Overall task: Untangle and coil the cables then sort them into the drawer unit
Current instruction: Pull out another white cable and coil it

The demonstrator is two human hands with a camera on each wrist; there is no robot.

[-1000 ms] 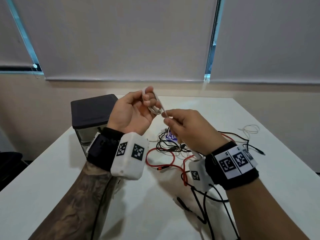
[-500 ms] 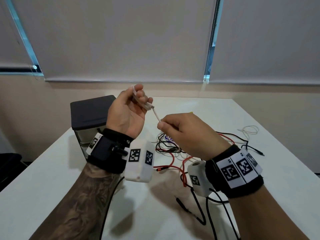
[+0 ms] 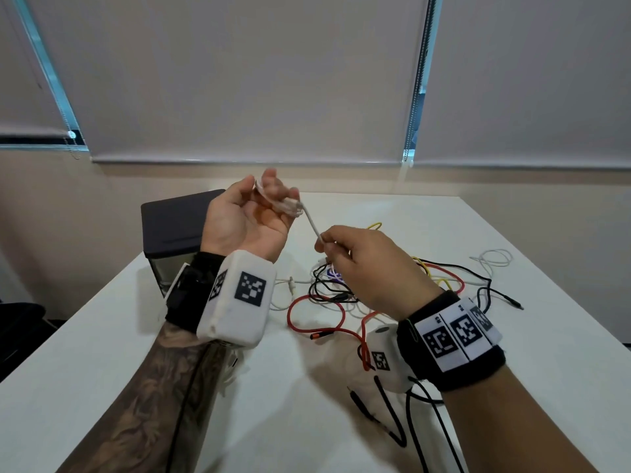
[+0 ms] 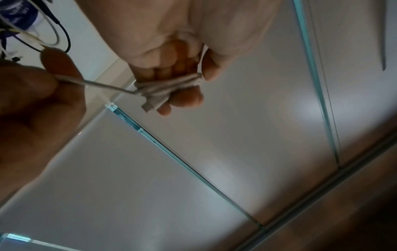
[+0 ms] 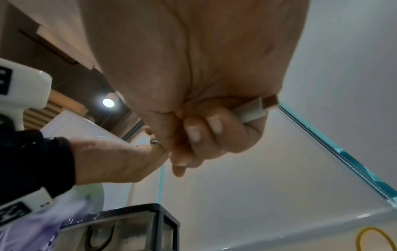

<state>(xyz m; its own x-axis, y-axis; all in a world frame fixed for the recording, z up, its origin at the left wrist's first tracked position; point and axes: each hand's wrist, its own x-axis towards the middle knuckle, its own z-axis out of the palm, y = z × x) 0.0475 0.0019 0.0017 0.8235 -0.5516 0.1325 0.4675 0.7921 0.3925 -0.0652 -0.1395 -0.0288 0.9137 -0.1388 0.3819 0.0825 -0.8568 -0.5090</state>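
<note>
Left grip: my left hand (image 3: 249, 216) is raised palm-up over the bench, fingers curled round a small coil of the white cable (image 3: 288, 205).
Right grip: my right hand (image 3: 372, 268) pinches the cable's free run between thumb and fingers; its plug end (image 5: 255, 108) pokes out past my curled fingers.
Cable: one taut strand (image 3: 312, 227) links both hands, clear of the surface.
Bench: white bench (image 3: 546, 370), carrying a loose tangle of red, black, yellow and white leads (image 3: 341, 302) beneath my right hand.
Drawer unit: dark-topped drawer unit (image 3: 174, 220) at the far left of the bench, behind my left wrist.
Room: beige wall, grey roller blinds (image 3: 239, 80) drawn down.
</note>
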